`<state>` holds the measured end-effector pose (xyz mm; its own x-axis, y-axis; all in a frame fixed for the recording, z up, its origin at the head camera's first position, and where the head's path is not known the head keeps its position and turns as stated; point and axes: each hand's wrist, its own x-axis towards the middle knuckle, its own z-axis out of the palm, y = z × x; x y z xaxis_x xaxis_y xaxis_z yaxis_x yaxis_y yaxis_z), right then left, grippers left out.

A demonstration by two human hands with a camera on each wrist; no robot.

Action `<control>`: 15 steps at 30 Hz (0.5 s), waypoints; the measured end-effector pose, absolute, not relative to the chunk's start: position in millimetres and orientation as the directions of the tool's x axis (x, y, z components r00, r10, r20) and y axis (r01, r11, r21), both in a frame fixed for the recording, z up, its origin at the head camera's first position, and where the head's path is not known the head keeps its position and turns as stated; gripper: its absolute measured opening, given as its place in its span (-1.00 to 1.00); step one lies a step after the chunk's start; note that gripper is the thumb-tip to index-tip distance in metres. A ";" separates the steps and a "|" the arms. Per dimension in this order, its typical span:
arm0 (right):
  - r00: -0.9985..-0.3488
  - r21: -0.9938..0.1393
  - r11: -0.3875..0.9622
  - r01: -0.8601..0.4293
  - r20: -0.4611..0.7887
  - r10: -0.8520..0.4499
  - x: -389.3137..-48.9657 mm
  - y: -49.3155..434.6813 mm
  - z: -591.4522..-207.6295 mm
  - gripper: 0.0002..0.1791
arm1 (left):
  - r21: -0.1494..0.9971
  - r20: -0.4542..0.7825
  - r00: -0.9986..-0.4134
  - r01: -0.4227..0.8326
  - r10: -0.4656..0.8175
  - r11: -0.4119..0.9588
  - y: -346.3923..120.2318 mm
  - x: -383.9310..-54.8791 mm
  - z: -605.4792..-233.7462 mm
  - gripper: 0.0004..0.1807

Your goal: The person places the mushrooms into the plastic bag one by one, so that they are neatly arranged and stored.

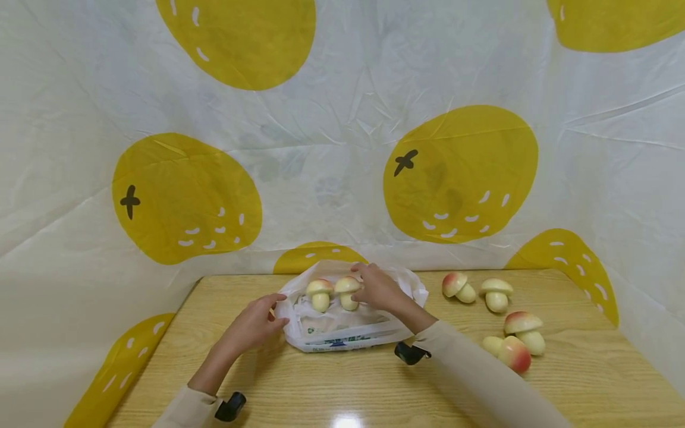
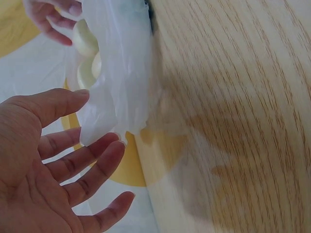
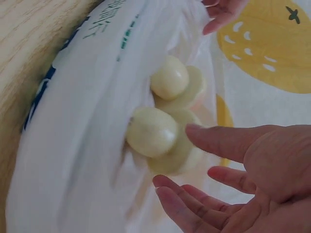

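A white plastic bag [image 1: 348,333] with printed lettering lies on the table. Two toy mushrooms, a left one [image 1: 320,295] and a right one [image 1: 348,293], sit side by side in its mouth, stems toward the front. At the bag's left edge is my left hand [image 1: 257,321], fingers spread and loosely bent, the fingertips at the plastic; whether they touch it I cannot tell. My right hand [image 3: 243,179] hovers beside the right mushroom [image 3: 153,133], thumb and fingers apart. Its thumb tip overlaps the cap in the right wrist view, and contact is unclear.
On the right of the wooden table [image 1: 321,386] lie several more toy mushrooms: one red-tipped [image 1: 457,288], one pale [image 1: 496,295], and a close pair, one upright [image 1: 524,333] and one tipped over [image 1: 511,353]. Behind the table hangs a fruit-patterned cloth [image 1: 321,178].
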<state>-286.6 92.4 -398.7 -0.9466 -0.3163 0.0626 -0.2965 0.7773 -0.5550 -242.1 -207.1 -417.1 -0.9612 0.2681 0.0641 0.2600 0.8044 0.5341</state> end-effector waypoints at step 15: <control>-0.902 -0.617 0.678 -0.399 0.131 -0.411 -269.3 138.6 -363.2 -0.51 | 0.531 0.052 -0.961 0.257 0.272 0.808 -208.6 -243.3 -419.2 -0.44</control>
